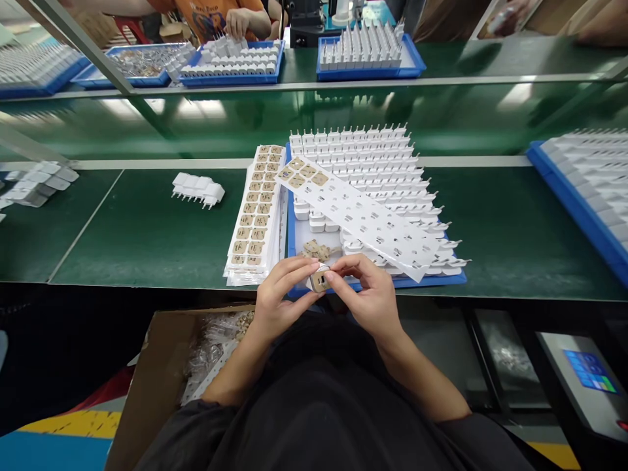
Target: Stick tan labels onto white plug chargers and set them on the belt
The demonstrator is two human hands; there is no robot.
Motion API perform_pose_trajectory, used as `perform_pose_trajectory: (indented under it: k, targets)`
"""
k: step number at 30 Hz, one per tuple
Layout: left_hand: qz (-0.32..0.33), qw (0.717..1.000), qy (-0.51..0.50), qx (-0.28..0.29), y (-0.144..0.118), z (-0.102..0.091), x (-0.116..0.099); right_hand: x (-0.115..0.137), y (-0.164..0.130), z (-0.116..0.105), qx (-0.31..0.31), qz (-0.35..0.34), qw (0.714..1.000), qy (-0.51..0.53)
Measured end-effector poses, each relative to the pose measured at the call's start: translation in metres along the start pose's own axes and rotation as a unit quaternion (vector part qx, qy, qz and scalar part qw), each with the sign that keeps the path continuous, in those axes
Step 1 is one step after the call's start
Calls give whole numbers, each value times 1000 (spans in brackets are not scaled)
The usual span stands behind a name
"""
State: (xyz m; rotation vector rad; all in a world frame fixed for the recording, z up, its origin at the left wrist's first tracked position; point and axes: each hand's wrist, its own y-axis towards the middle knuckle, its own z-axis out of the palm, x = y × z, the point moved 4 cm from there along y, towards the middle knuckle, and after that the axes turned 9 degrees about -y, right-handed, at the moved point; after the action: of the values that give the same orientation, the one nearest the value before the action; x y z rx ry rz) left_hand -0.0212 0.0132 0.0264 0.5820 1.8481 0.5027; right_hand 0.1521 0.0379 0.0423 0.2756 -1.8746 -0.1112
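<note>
The green surface (147, 229) is long, with a metal rail across it and a second green level behind the rail. On it, just in front of the person, stands a blue tray (292, 235) filled with rows of white chargers (363, 154). A mostly peeled label sheet (363, 219) lies slanted over the tray, and a stack of label sheets (258, 212) with brown labels lies touching the tray's left side. Further left of the tray is a small group of chargers (199, 188). Behind the tray, beyond the rail, another person's hand (238, 23) rests at other blue trays.

At the near edge of the tray, the left hand (277, 297) and the right hand (370, 294) meet on one white charger (320, 280). The fingers of both hands close narrowly on it, from left and right. A brown label seems to be on its face; the print is too small to read.
</note>
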Motion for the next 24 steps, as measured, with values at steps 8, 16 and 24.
perform_pose_trajectory:
  k: [8,16,24]
  targets:
    - [3,1000,5,3,-1,0,2,5,2,1,-3,-25,999,-34]
    - [-26,998,-18,-57,-5,-1,5,7,1,-1,-73,-88,983,-145]
    - [-14,991,-49,-123,-4,6,3,-5,-5,17,52,22,991,119]
